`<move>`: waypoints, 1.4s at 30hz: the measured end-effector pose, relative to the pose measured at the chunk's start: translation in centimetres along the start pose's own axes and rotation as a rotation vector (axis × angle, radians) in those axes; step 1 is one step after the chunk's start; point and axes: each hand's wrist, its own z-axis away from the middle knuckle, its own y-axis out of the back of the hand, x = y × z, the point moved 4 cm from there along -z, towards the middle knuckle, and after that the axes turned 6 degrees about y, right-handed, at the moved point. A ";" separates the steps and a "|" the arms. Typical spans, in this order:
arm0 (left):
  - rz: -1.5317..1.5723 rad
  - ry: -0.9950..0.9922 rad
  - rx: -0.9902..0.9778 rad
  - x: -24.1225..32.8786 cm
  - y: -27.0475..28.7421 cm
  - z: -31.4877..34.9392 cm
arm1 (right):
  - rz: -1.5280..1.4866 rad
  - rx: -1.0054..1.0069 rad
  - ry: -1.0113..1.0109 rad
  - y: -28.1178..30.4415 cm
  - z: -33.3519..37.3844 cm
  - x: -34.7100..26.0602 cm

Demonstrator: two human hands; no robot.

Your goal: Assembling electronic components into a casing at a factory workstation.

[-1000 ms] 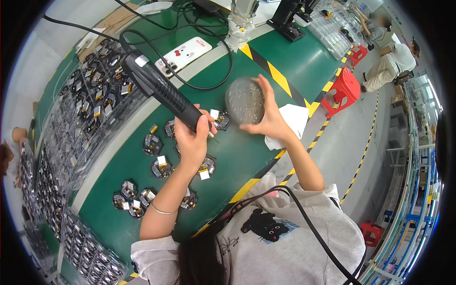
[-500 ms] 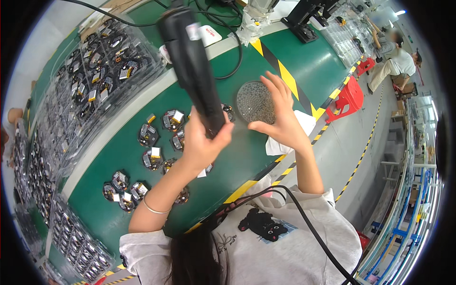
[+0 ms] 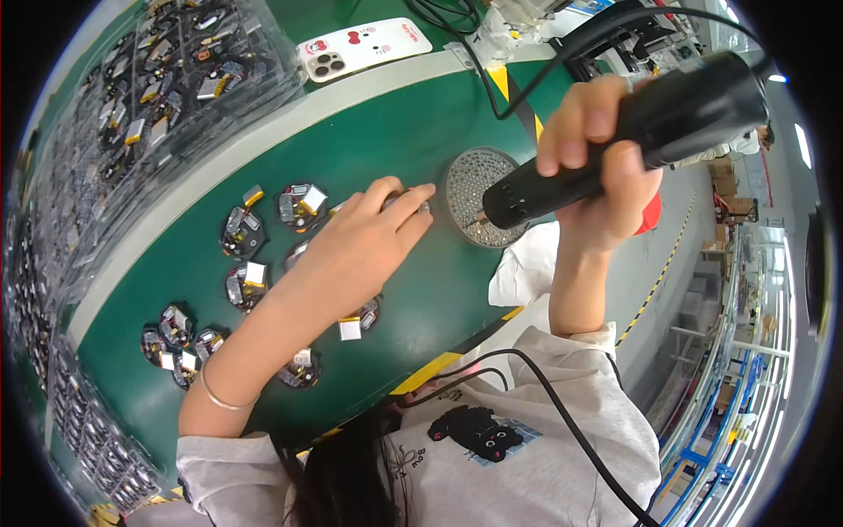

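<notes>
Green worktop (image 3: pixel 439 281) below, right hand (image 3: pixel 612 209) clasps screwdriver (image 3: pixel 689 114), tilted to reach dish (image 3: pixel 449 197); left of dish, left hand (image 3: pixel 371 230) curls over part (image 3: pixel 425 208), hold unclear.

Bright, even white light covers the green table (image 3: pixel 439 307), where shadows are faint, and a ceiling lamp (image 3: pixel 801 147) glares at the far right. Fisheye distortion bends the table's pale rim, black swallows the corners, and distant shelving (image 3: pixel 746 378) looks soft.

I see the black screwdriver (image 3: pixel 702 105) slanting tip-down over the round grey dish (image 3: pixel 448 189), dark circuit modules (image 3: pixel 243 234) left of it.
</notes>
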 end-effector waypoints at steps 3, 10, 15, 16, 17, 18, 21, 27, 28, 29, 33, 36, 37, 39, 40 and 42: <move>-0.020 0.103 0.053 0.2 -0.5 0.4 | -0.143 0.427 0.119 0.6 1.1 2.1; 0.098 0.087 0.120 0.2 -1.2 0.1 | -0.250 0.018 0.103 1.4 3.1 2.6; 0.105 0.114 0.154 0.1 -1.6 0.5 | -0.324 0.035 0.092 1.1 3.9 3.5; 0.115 0.118 0.145 0.1 -1.7 0.6 | -0.324 0.045 0.080 1.0 4.1 3.7; 0.100 0.126 0.142 0.0 -1.6 0.7 | -0.366 0.149 0.107 1.1 4.2 3.8; 0.082 0.132 0.142 0.0 -1.6 0.7 | -0.405 0.251 0.137 1.2 4.2 3.8; 0.077 0.148 0.136 0.1 -1.7 0.7 | -0.304 0.346 0.154 1.9 4.6 3.9; 0.105 0.124 0.139 0.2 -1.8 0.6 | -0.221 -0.095 -0.060 2.5 4.8 3.5; 0.102 0.133 0.135 0.1 -1.9 0.7 | -0.205 -0.112 -0.049 2.1 5.0 3.9; 0.108 0.151 0.135 0.0 -2.0 0.9 | -0.188 -0.128 -0.039 1.7 5.1 4.3; 0.119 0.151 0.126 0.1 -1.7 0.6 | -0.181 -0.113 -0.024 1.4 5.2 4.0; 0.143 0.160 0.141 -0.1 -1.8 0.6 | -0.155 -0.176 -0.035 0.9 4.9 4.2; 0.145 0.161 0.142 -0.1 -1.8 0.6 | -0.155 -0.176 -0.036 0.8 4.9 4.2; 0.134 0.159 0.137 0.0 -1.7 0.5 | -0.144 -0.189 -0.041 0.6 5.0 4.2; 0.136 0.161 0.136 0.1 -1.7 0.5 | -0.146 -0.188 -0.043 0.5 5.0 4.3; 0.151 0.160 0.147 0.1 -1.7 0.5 | -0.138 -0.184 -0.038 0.4 5.0 4.3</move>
